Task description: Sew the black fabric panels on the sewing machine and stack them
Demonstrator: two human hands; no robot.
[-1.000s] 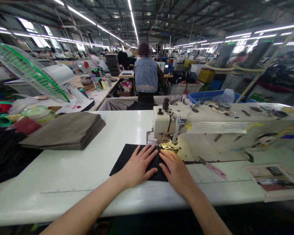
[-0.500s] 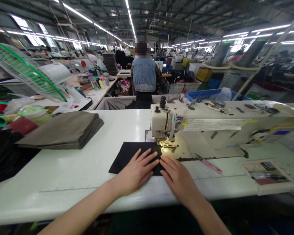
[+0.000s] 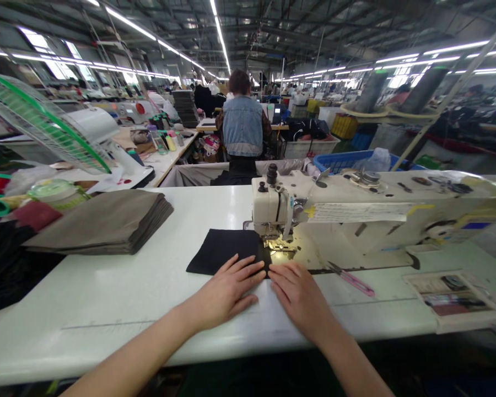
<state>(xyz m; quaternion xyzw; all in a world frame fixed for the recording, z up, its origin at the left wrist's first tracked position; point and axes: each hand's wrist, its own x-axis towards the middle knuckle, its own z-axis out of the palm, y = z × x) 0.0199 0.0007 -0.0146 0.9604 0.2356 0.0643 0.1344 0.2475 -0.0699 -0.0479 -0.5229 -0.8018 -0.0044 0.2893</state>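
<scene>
the tip of the machine [image 3: 334,193]'s needle is too small to make out, and the right part of the cloth [image 3: 225,251] runs in beside the brass plate [image 3: 283,248], its edge there hard to follow. the cloth lies flat and black on the worktop [image 3: 119,298], between its far and near edges, left of the plate. the left hand [image 3: 231,289] is spread, palm down, its fingertips on the cloth's near edge and covering part of it. the right hand [image 3: 295,295] is narrower, fingers close together, tips at the cloth's near right corner; whether it grips any of it, i cannot tell. both forearms are cut off at the bottom. the fan [image 3: 93,125] is cut by the left side of the view, and the small items in the tray [image 3: 458,300], by the worktop's near right edge, are unclear. the snips [image 3: 355,281] lie just left of that tray. the worktop is pale and glossy, a ruled line [image 3: 107,325] along its near edge, a grey-brown stack [image 3: 99,220] near its far left corner. past the far edge, a person in a denim vest [image 3: 243,127] sits, back turned, under long lights [image 3: 221,33]; farther benches blur together
</scene>
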